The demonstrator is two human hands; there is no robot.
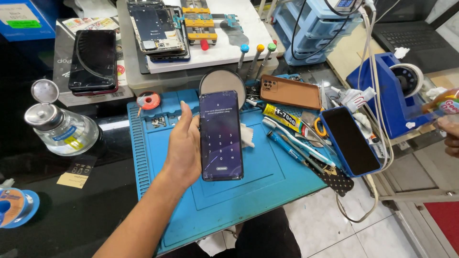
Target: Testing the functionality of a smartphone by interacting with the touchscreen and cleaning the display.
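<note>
Smartphone (221,136) sat upright in the left hand (184,148), screen lit with a keypad and facing the wearer, readable that way; hand grasped it along its left edge, over the blue repair mat (158,157). Toothbrush (291,136), glue tube (283,117) and a blue-cased phone (350,141) lay right of it within reach. Right hand (449,136) at frame edge, touching a coloured pack; grip unclear.

Head view, steeply downward, close range
</note>
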